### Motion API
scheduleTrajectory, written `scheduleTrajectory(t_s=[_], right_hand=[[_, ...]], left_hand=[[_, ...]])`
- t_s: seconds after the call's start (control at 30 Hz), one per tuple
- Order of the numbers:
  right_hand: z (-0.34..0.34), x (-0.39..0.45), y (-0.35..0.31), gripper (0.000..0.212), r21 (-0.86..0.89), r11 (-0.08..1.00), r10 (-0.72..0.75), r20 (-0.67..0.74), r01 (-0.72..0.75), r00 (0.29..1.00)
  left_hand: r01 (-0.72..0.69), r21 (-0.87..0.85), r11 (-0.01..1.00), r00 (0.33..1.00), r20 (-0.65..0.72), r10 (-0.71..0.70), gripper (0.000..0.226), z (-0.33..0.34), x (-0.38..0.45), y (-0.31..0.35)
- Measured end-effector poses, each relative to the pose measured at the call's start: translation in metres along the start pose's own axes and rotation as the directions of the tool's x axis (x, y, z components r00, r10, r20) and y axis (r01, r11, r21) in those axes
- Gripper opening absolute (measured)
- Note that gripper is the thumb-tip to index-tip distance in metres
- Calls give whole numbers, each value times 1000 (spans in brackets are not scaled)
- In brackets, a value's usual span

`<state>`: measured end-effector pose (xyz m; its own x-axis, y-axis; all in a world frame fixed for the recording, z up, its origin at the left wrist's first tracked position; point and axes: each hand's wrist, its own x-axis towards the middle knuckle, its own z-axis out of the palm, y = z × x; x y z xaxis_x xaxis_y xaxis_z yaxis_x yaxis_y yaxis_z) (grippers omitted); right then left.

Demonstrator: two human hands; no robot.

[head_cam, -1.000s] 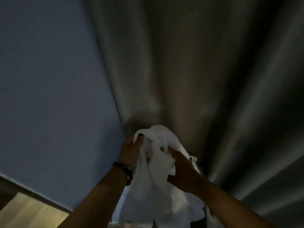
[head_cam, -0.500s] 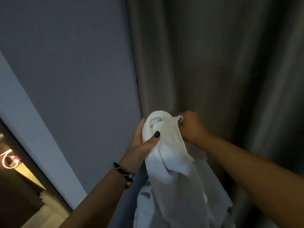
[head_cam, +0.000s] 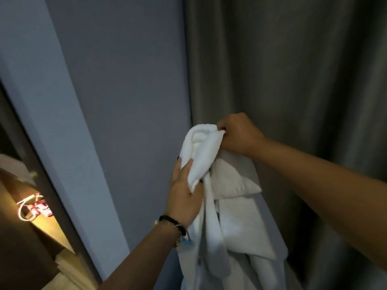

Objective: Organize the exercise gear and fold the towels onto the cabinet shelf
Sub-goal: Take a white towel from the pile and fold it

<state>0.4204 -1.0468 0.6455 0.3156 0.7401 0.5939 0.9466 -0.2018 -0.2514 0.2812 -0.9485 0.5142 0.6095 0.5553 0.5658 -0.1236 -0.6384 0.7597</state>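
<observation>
My right hand (head_cam: 236, 135) pinches the white terry towel's (head_cam: 206, 151) top edge; my left hand (head_cam: 184, 195) grips lower, finding corners for folding.

A lit wooden shelf (head_cam: 45, 223) is visible at the lower left, behind a dark vertical frame edge (head_cam: 44, 176). A coiled white cable (head_cam: 24, 207) lies directly on the shelf surface, touching a small red-and-white item (head_cam: 41, 209) just beside it; the identity of that item cannot be determined. A lower wooden surface (head_cam: 69, 271) is visible beneath the shelf.
</observation>
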Motion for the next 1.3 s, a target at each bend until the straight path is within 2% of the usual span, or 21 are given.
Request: scheduleTrajectory(t_s=[0.07, 0.13, 0.17, 0.23, 0.33, 0.47, 0.53, 0.6, 0.63, 0.67, 0.73, 0.8, 0.87, 0.93, 1.03, 1.13, 1.2, 1.23, 1.27, 1.3], right_hand=[[-3, -4, 3, 30, -83, 995, -52, 44, 56, 998], [-1, -9, 11, 17, -138, 984, -96, 103, 110, 990], [1, -13, 16, 19, -128, 985, -99, 116, 113, 988], [4, -18, 24, 24, -74, 996, -41, 112, 49, 993], [15, -29, 32, 29, 22, 991, 128, 107, -132, 986], [34, -56, 49, 24, 32, 966, 244, 227, -257, 943], [28, -61, 58, 22, 71, 951, 276, 247, -302, 929], [17, -56, 58, 21, 166, 931, 293, 192, -325, 937], [12, -52, 54, 20, 226, 916, 299, 163, -330, 940], [8, -47, 48, 19, 277, 905, 295, 141, -324, 945], [4, -36, 33, 15, 316, 902, 261, 142, -294, 955], [7, -31, 16, 13, 312, 910, 218, 200, -273, 955], [10, -33, 8, 15, 306, 910, 216, 228, -281, 949], [10, -43, 11, 13, 375, 871, 246, 227, -318, 942], [9, -75, 22, 32, 631, 688, 328, 171, -359, 929], [26, -116, 33, 43, 784, 516, 486, 66, -346, 872], [54, -140, 37, 53, 794, 406, 580, 158, -452, 799], [70, -151, 39, 61, 788, 317, 600, 265, -528, 755], [86, -161, 41, 65, 752, 276, 593, 356, -598, 722], [101, -168, 42, 65, 682, 315, 575, 417, -660, 704]], left_hand=[[31, -52, 998, 995, -93, -35, 26, -9, 5, -10], [85, -59, 995, 982, -161, -94, 24, -18, 11, -17], [114, -60, 992, 978, -171, -123, 27, -21, 15, -20], [155, -56, 986, 972, -169, -163, 32, -24, 22, -21], [162, -98, 982, 969, -170, -177, 29, -25, 33, -16], [223, -279, 934, 940, -194, -282, 20, -22, 37, -15], [251, -283, 926, 936, -173, -307, 18, -22, 32, -19], [244, -195, 950, 959, -95, -266, 13, -22, 26, -21], [239, -165, 957, 970, 7, -242, 11, -20, 23, -20], [239, -147, 960, 965, 141, -219, 24, -16, 20, -18], [212, -122, 970, 914, 375, -152, 65, -3, 13, -15], [168, -133, 977, 895, 436, -95, 80, 14, 9, -9], [196, -202, 960, 917, 384, -107, 77, 27, 6, -7], [249, -253, 935, 926, 346, -153, 65, 35, 2, -9], [280, -230, 932, 943, 248, -222, 44, 42, -4, -13], [274, -158, 949, 962, 70, -266, 39, 43, -2, -12], [269, -192, 944, 960, -20, -278, 41, 41, 3, -10], [268, -214, 939, 958, -49, -284, 41, 40, 6, -8], [265, -235, 935, 955, -68, -288, 42, 38, 8, -6], [260, -259, 930, 954, -79, -289, 42, 36, 10, -4]])
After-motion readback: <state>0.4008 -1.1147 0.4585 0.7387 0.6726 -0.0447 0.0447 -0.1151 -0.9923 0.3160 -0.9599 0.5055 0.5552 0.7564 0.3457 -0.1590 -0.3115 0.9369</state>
